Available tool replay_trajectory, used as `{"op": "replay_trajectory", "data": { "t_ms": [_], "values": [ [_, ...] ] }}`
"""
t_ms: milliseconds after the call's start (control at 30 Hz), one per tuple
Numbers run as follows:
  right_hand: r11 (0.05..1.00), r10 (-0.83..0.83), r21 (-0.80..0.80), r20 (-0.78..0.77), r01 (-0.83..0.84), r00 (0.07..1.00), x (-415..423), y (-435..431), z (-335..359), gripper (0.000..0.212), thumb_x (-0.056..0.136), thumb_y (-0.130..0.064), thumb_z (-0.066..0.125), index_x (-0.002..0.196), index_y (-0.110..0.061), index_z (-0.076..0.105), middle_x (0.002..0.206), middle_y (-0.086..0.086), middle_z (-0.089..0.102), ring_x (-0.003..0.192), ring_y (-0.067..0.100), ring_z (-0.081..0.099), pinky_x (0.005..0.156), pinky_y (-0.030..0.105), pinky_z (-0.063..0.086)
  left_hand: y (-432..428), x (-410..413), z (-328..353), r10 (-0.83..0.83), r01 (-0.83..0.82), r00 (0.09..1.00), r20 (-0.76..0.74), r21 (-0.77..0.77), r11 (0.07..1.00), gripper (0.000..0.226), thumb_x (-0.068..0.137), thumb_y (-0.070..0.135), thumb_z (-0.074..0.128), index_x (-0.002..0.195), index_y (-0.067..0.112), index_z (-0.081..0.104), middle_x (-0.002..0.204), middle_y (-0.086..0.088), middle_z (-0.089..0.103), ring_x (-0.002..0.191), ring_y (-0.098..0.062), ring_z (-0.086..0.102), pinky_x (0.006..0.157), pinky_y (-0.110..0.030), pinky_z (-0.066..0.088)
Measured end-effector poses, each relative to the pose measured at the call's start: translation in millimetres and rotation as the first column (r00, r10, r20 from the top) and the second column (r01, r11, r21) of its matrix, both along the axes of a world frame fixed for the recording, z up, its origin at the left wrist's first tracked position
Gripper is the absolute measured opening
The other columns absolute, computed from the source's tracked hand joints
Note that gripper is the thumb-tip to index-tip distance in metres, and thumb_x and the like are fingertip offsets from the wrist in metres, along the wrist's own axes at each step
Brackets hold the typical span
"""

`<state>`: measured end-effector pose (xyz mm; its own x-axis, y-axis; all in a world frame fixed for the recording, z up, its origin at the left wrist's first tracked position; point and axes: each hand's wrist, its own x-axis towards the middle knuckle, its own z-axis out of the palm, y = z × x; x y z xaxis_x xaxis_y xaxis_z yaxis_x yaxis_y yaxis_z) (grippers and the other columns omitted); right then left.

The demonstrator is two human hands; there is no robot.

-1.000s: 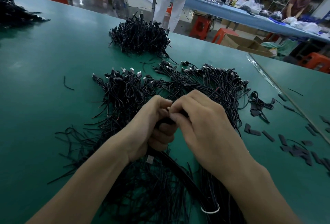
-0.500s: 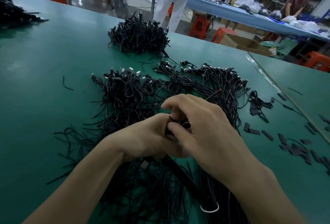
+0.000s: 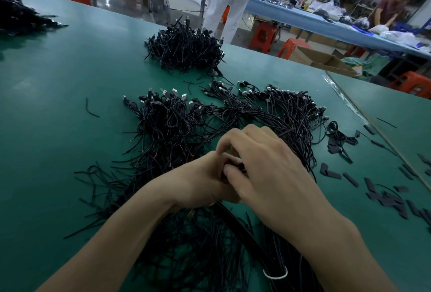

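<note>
Cable [image 3: 235,166]: black, held just on the near side of the cable pile [image 3: 177,128], on the green table [image 3: 58,105].
Left hand [image 3: 200,181]: fingers curled round the cable.
Right hand [image 3: 268,166]: thumb and fingertips pinching the cable, overlapping the left hand.
Second heap [image 3: 184,49]: beyond the pile.
Black strips [image 3: 382,193]: right of the pile.

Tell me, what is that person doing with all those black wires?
A person is handling black USB cables at a green table. The left hand grips a cable bundle, and the right hand pinches its top end with curled fingers. A loose heap of cables lies just beyond the hands, a second pile farther back, and short black strips to the right.
</note>
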<state>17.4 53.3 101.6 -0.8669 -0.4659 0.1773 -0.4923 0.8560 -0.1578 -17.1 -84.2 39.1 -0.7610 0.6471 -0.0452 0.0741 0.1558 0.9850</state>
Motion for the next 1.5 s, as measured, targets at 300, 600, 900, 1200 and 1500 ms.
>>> {"op": "replay_trajectory", "data": {
  "t_ms": [300,600,900,1200,1500],
  "values": [
    [1.0,-0.008,0.015,0.034,0.007,0.999,0,1,-1,0.018,0.094,-0.02,0.059,0.108,-0.031,0.057,0.089,-0.014,0.056,0.089,0.008,0.045,0.075,0.019,0.024,4,1,1,0.049,-0.05,0.998,-0.029,-0.061,0.997,0.017,0.086,-0.015,0.058,0.101,-0.014,0.051,0.057,0.01,0.044,0.046,-0.001,0.036,0.047,-0.013,0.033],
    [0.999,-0.031,0.035,0.044,0.029,0.999,-3,5,-2,0.029,0.095,-0.022,0.056,0.122,-0.029,0.059,0.096,-0.013,0.059,0.095,0.01,0.047,0.08,0.019,0.028,11,-1,-4,0.131,-0.131,0.99,-0.053,-0.009,0.991,0.022,0.088,-0.014,0.053,0.079,0.007,0.053,0.044,0.019,0.047,0.038,0.004,0.04,0.044,-0.006,0.031],
    [1.0,-0.008,0.029,0.024,0.007,1.0,-4,3,-3,0.027,0.095,-0.016,0.055,0.12,-0.026,0.057,0.089,-0.01,0.06,0.088,0.011,0.047,0.073,0.018,0.021,10,-2,-6,0.133,-0.136,0.988,-0.082,-0.026,0.99,0.017,0.085,-0.012,0.053,0.074,0.001,0.052,0.044,0.014,0.04,0.041,-0.002,0.032,0.044,-0.015,0.029],
    [0.997,-0.016,-0.072,0.033,0.019,0.999,-9,8,-9,0.037,0.096,-0.023,0.058,0.131,-0.033,0.05,0.093,-0.015,0.059,0.089,0.004,0.045,0.07,0.016,0.034,9,-3,-6,0.111,-0.113,0.993,0.027,0.08,0.99,0.022,0.077,0.018,0.057,0.088,-0.001,0.058,0.05,0.012,0.039,0.04,-0.005,0.03,0.041,-0.02,0.03],
    [0.986,0.013,-0.164,-0.061,-0.023,0.998,-10,10,-16,0.023,0.093,-0.012,0.06,0.113,-0.025,0.057,0.088,-0.013,0.054,0.09,0.013,0.048,0.083,0.032,0.044,8,-3,-10,0.136,-0.141,0.99,0.041,0.175,0.974,0.014,0.084,0.017,0.056,0.088,0.004,0.061,0.058,0.012,0.046,0.048,-0.003,0.036,0.046,-0.016,0.033]
  ]
}}
